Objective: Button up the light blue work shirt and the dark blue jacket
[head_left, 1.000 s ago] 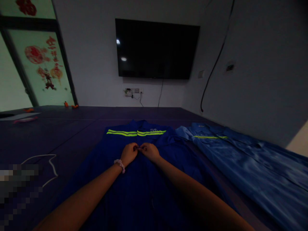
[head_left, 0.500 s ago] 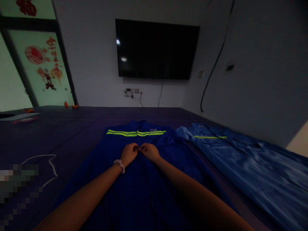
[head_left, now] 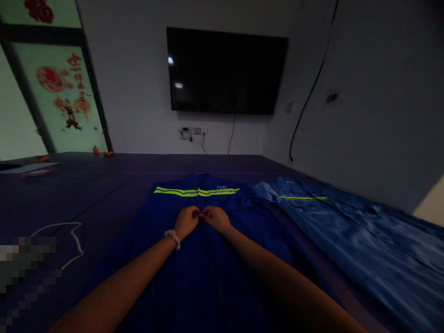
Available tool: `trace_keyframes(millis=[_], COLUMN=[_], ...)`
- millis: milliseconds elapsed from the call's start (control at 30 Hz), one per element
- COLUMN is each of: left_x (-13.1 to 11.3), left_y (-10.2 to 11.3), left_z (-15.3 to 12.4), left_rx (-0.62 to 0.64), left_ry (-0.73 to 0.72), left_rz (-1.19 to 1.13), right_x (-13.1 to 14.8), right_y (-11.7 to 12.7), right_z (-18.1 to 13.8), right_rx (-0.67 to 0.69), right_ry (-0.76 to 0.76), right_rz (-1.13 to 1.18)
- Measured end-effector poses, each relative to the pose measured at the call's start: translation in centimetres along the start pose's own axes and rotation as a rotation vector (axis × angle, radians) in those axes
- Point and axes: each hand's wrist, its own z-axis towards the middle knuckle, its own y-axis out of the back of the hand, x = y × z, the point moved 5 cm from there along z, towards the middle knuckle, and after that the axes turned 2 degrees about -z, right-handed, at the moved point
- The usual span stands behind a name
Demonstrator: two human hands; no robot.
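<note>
A dark blue work jacket (head_left: pixel 194 273) with a yellow-green reflective stripe across its chest lies flat on the dark table in front of me. My left hand (head_left: pixel 186 221), with a pale band at the wrist, and my right hand (head_left: pixel 215 218) meet at the jacket's front opening just below the stripe. Both are closed in a pinch on the fabric at the centre line, fingertips touching each other. What sits between the fingertips is too small and dark to make out.
A lighter blue jacket (head_left: pixel 347 231) with the same stripe lies to the right, near the wall. A white cord (head_left: pixel 65 231) loops on the table at the left. A black TV (head_left: pixel 225 69) hangs on the far wall above a socket.
</note>
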Motion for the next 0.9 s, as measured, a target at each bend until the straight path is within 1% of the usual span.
trace_keyframes(millis=[500,900], left_x=[0.3,0.0], left_y=[-0.14,-0.05], left_z=[0.07,0.01], left_rx=[-0.005,-0.004], left_ry=[-0.008,-0.013], left_rz=[-0.011,-0.006], right_x=[0.08,0.06], right_y=[0.0,-0.04], right_z=[-0.06,0.08], right_rx=[-0.001,0.008], right_ry=[0.002,0.022], right_rz=[0.001,-0.018])
